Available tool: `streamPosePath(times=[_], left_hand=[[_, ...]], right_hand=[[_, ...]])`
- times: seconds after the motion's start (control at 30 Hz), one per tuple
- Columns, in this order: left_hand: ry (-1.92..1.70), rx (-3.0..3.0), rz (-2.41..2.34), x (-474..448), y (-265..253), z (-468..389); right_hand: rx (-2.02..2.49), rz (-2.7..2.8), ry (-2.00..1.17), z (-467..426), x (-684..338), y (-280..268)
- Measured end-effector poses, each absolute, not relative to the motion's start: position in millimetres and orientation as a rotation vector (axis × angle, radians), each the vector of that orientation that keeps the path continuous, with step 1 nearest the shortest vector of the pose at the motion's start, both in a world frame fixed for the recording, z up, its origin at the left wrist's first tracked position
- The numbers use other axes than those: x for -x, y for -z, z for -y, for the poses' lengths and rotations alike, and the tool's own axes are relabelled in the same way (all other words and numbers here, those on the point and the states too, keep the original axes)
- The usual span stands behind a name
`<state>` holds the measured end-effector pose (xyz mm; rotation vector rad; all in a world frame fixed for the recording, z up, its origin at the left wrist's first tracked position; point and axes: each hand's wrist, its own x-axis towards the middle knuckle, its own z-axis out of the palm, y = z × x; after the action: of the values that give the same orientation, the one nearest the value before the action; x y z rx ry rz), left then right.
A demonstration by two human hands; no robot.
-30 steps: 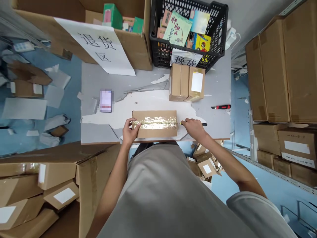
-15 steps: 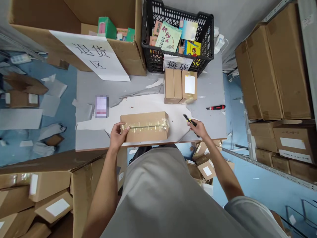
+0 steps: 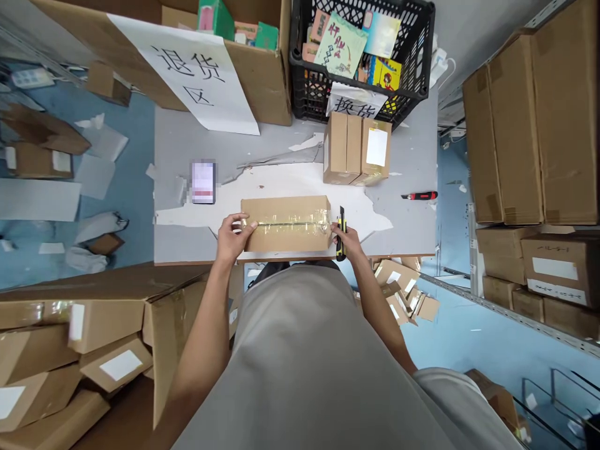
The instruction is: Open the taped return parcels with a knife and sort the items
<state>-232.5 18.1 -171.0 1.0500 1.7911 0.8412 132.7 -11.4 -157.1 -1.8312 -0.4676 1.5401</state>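
A long cardboard box (image 3: pixel 287 240) lies at the table's front edge, clear tape running along its top seam. My left hand (image 3: pixel 234 237) grips its left end, thumb on top and fingers behind. At the right end, my right hand (image 3: pixel 347 240) holds a black and yellow box cutter (image 3: pixel 341 234), tip pointing away from me; whether its fingers also touch the box I cannot tell. A red and black box cutter (image 3: pixel 420 195) lies farther right on the table.
Smaller cardboard boxes (image 3: pixel 357 150) stand behind, before a black crate (image 3: pixel 360 62) of packets. A large open carton (image 3: pixel 262 81) is at the back left, a phone-like device (image 3: pixel 203 182) on the table (image 3: pixel 178 247). Stacked cartons (image 3: pixel 539 125) line the right; more boxes (image 3: pixel 112 325) fill the lower left.
My right hand has moved left with the box cutter, up to the box's right end, and the cutter has turned upright in view. My left hand stays on the box. The camera view has shifted.
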Motion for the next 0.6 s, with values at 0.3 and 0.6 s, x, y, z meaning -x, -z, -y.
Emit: streamPosePath(times=[0.3,0.6], left_hand=[[-0.805,-1.006,-1.689,244,169,-29],[-0.731,-0.895,-1.447,254,215,-39]], right_hand=[[1.949,0.485,-1.639,18,-118,141],[1.988,0.794,-1.189,18,-115,85]])
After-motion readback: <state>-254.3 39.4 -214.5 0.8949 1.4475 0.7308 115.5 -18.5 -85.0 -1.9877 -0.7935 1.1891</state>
